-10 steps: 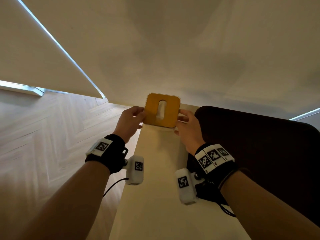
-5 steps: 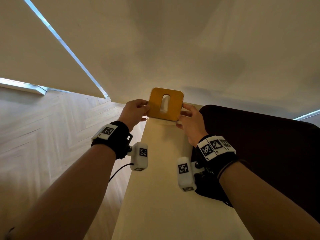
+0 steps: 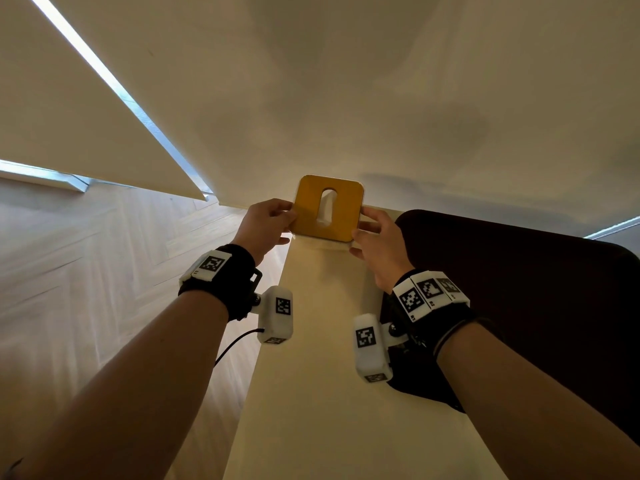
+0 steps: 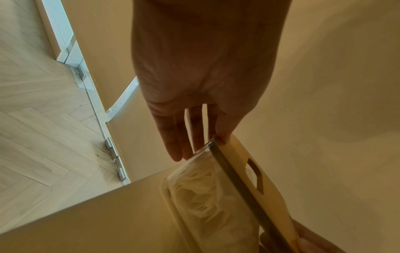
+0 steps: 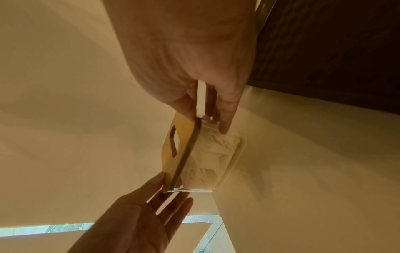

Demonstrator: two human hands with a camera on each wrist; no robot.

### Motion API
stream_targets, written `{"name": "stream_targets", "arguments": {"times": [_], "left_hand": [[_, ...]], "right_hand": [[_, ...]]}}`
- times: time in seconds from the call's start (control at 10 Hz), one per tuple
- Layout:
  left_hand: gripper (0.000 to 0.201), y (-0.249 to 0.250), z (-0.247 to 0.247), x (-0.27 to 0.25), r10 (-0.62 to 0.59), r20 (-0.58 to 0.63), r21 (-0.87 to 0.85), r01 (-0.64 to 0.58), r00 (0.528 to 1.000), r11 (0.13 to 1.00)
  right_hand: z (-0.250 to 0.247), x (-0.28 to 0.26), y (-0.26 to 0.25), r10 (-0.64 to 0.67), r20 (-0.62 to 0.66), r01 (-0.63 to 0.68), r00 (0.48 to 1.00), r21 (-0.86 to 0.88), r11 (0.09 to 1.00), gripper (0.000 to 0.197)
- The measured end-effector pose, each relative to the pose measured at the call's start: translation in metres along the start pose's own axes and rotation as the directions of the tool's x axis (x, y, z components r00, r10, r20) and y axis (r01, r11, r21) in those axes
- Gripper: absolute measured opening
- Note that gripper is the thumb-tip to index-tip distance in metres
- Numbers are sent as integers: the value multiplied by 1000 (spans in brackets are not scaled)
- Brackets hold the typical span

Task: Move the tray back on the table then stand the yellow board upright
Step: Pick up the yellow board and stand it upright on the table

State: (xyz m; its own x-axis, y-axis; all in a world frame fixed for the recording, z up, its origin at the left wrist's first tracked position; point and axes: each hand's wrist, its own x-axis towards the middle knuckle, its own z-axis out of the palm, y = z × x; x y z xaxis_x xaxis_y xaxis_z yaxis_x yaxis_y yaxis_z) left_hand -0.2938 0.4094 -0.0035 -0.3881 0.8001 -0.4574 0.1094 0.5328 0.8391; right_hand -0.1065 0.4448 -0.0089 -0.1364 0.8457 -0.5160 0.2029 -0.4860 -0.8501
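The yellow board (image 3: pixel 346 216), square with a slot in its middle, stands on its lower edge at the far end of the cream table (image 3: pixel 322 358), close to the wall. My left hand (image 3: pixel 270 223) pinches its left edge and my right hand (image 3: pixel 375 237) pinches its right edge. In the wrist views the yellow board (image 4: pixel 231 149) (image 5: pixel 185 126) rises along the far side of a clear tray (image 4: pixel 166 188) (image 5: pixel 238 150) with crumpled white material in it. Whether the board touches the wall is hidden.
A dark brown surface (image 3: pixel 519 289) lies along the table's right side beside my right wrist. Pale herringbone floor (image 3: pixel 86 271) drops away past the table's left edge. A cream wall (image 3: pixel 381 98) rises just behind the board.
Both hands have carried the board farther along the table toward the wall, and its face has tipped up a little more. The grip on both edges is unchanged.
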Motion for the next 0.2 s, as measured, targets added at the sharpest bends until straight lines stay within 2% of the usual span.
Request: {"name": "stream_targets", "arguments": {"times": [0.1, 0.2], "left_hand": [[25, -1, 3, -1, 8, 1, -3, -8, 1000, 1000], [34, -6, 1, -1, 5, -84, -23, -7, 996, 1000]], "right_hand": [[0, 0, 1, -3, 5, 3, 1000, -8, 1000, 47], [-5, 1, 3, -4, -66, 2, 998, -38, 999, 50]]}}
